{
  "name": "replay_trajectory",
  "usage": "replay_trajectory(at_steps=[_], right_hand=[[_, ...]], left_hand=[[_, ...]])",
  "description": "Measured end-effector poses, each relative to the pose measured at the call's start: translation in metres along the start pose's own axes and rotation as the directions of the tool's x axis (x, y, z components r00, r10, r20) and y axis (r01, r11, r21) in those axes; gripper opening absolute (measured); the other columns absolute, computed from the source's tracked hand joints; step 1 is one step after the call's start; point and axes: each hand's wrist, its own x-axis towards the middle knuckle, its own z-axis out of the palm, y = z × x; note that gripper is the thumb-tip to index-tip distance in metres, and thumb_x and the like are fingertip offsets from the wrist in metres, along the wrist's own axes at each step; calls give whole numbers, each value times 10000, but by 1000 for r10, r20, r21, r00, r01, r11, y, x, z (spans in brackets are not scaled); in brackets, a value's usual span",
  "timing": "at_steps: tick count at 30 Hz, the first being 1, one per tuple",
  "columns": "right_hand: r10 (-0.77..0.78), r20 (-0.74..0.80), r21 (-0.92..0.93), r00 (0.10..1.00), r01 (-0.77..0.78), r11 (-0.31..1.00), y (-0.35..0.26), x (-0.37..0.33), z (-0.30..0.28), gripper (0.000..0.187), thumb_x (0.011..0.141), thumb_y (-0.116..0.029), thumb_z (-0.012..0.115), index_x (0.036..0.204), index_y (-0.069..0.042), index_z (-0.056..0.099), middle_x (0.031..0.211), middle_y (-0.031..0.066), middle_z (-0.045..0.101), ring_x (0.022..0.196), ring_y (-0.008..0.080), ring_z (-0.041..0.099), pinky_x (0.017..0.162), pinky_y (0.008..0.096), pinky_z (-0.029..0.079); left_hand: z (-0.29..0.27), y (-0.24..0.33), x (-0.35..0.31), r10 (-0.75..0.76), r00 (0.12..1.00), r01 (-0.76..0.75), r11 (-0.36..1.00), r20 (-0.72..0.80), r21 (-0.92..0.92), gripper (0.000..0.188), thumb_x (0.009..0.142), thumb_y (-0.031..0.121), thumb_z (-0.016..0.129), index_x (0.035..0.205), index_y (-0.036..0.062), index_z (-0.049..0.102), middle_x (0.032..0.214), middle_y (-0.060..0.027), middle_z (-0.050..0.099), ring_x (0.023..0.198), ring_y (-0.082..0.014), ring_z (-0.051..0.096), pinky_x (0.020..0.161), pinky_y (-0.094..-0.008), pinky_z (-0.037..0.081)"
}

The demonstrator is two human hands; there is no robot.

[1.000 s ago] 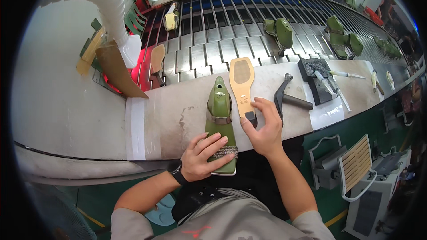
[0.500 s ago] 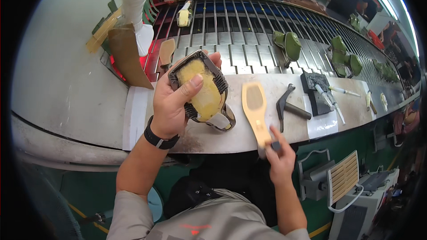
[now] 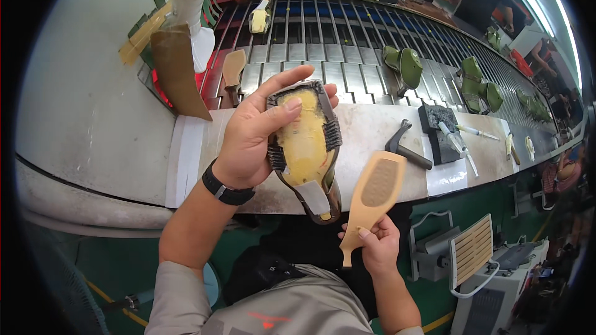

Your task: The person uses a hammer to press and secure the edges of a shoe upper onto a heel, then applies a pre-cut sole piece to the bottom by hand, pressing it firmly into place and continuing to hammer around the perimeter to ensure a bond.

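Head view: a lasted shoe (image 3: 305, 149) is being gripped sole-up by the left hand (image 3: 251, 139) at frame centre while a wooden paddle rasp (image 3: 371, 195) is being clasped by the right hand (image 3: 375, 245) below it, and the yellow bottom is best being kept steady and tilted toward the rasp.

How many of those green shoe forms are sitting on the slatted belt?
4 that I can make out: one green shoe form mid-belt, two farther right, one near the far edge. More may hide at the blurred right rim.

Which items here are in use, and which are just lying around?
In use:
left hand holding shoe upside down
right hand holding wooden paddle

Lying about:
hammer
green lasts on conveyor
black block
cardboard
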Motion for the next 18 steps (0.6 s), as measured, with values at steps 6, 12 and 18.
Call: replay_trajectory(at_steps=[6,12,18], right_hand=[[-54,239,-38,969,65,997,-46,-2,54,416,1041,-201,703,1278,126,602,1039,252,760,927,339,789,816,487,682],[22,381,-31,924,-12,999,-80,19,109,251,1094,-159,621,1145,67,717,994,101,777,836,113,701,726,287,570],[-79,342,-190,936,151,970,-74,14,117,248,1084,-176,653,1040,46,754,850,45,757,733,81,644,643,264,524]], left_hand=[[18,-6,-9,4,998,-10,996,66,94,500,1060,133,621,1508,-16,458,1455,-311,596,1381,-382,602,1111,-487,547],[27,-6,-33,-27,988,17,998,151,67,620,1052,328,679,1518,-16,457,1472,-297,599,1403,-378,582,1151,-483,510],[26,-3,-48,-15,983,-17,986,185,169,1047,778,632,894,1491,-25,497,1516,-311,554,1434,-399,549,1175,-529,480]])
